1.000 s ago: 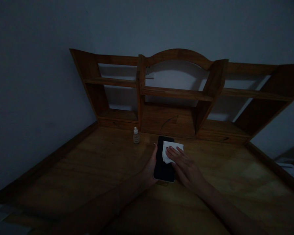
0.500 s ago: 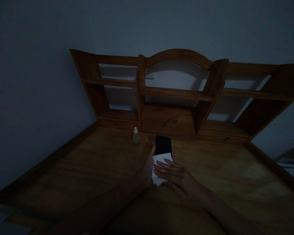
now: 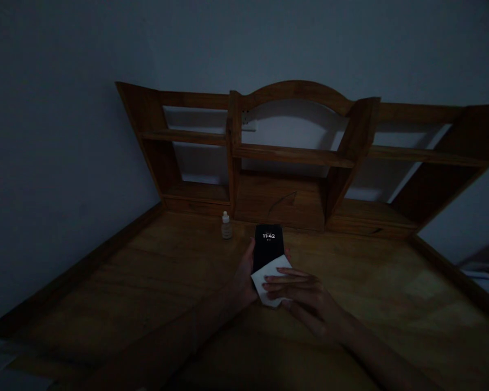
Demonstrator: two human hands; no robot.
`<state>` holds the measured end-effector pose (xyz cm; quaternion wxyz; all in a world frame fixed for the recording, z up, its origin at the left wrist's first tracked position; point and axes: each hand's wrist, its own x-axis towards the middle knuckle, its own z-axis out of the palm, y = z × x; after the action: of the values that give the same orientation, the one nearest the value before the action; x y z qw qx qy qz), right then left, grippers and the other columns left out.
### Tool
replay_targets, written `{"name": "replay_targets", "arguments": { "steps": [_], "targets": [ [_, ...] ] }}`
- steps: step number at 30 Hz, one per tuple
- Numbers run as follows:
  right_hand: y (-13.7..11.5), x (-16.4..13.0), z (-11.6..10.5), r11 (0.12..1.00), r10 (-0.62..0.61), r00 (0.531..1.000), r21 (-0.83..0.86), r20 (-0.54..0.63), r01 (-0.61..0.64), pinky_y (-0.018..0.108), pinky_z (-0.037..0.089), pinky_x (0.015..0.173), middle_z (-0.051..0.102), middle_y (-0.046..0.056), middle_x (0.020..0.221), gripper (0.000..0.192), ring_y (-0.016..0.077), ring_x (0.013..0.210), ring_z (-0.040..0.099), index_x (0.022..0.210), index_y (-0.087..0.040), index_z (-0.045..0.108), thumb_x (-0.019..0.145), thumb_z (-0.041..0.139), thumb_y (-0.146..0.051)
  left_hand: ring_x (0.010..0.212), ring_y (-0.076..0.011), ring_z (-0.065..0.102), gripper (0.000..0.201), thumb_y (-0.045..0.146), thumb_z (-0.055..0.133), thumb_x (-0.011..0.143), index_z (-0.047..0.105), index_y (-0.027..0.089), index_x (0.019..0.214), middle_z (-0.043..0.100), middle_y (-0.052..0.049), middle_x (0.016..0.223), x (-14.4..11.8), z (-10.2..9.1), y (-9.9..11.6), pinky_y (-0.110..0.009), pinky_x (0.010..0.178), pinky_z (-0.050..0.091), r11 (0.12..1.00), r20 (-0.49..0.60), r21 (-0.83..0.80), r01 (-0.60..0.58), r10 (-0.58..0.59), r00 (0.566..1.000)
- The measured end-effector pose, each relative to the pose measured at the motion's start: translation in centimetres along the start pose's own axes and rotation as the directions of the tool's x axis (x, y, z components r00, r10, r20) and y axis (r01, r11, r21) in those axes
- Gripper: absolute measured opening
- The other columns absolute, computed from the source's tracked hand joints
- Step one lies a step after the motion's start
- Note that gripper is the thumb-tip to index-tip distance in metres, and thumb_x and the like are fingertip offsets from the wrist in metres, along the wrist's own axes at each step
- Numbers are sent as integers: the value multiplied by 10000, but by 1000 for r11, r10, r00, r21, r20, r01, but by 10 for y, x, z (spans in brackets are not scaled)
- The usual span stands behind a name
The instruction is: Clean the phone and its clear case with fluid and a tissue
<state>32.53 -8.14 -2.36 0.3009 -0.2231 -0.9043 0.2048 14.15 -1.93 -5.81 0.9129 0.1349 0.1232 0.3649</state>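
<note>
A black smartphone [image 3: 268, 247], its screen lit with the time 11:42, rests in my left hand [image 3: 245, 276]. The thumb lies along the phone's left edge, and fingertips show at its right edge. Over the lower part of the screen lies a white tissue [image 3: 269, 274], which hides that end of the phone. My right hand [image 3: 303, 296] presses the tissue against the screen with its fingers laid across it. To the left, beyond my hands, a small dropper bottle [image 3: 226, 227] with a white top stands upright on the desk.
The wooden desk [image 3: 167, 260] spreads under my hands. Along its back stands a wooden shelf unit [image 3: 293, 155] with several compartments and low drawers. A white wall socket [image 3: 249, 125] shows behind it. At the far right edge lies some pale cloth [image 3: 484, 285], dimly lit.
The phone's screen has lit up and shows the time. My right hand has shifted slightly right and down, and the tissue has turned on the screen. The phone has moved slightly left.
</note>
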Motion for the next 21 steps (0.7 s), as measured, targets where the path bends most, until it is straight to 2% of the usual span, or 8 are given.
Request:
{"name": "replay_targets", "arguments": {
  "steps": [4,8,11,17,21],
  "targets": [
    [2,-2,0,1000,-24,998,-12,-50,23,482,418,1114,668,95,1287,347,225,1209,619,1260,-214,629,931,534,-157,700,-197,639,725,652,360,918,627,17,1143,692,-173,953,0,5,-1,-287,612,501,999,-15,-40,11,-12,1000],
    [5,-6,-3,998,-51,990,-49,-130,45,486,479,1056,711,90,1207,352,232,1135,662,1233,-210,644,920,508,-125,734,-222,657,699,618,321,945,647,24,1116,702,-174,918,1,9,-1,-316,658,516,999,-115,19,-43,45,992],
    [9,-9,-6,995,-64,977,-87,-202,47,470,514,1019,735,72,1148,353,231,1101,678,1214,-219,655,917,495,-112,704,-213,651,717,636,307,942,654,27,1096,701,-166,900,0,11,-1,-318,671,514,998,-115,49,-30,36,993],
    [18,-11,-7,972,-106,955,-230,-276,41,464,525,1018,717,56,1199,429,235,1123,671,1294,-242,608,896,527,-105,630,-179,619,681,635,330,940,672,48,985,677,-118,766,-2,18,-5,-293,647,501,999,-119,45,-21,26,993],
    [22,-11,-6,947,-59,948,-318,-313,-46,487,477,1070,676,65,1277,443,235,1206,621,1334,-244,570,917,517,-105,752,-191,664,619,579,356,961,660,55,1093,705,-120,868,-3,26,-10,-309,772,517,996,-126,43,-80,85,988]
  ]
}}
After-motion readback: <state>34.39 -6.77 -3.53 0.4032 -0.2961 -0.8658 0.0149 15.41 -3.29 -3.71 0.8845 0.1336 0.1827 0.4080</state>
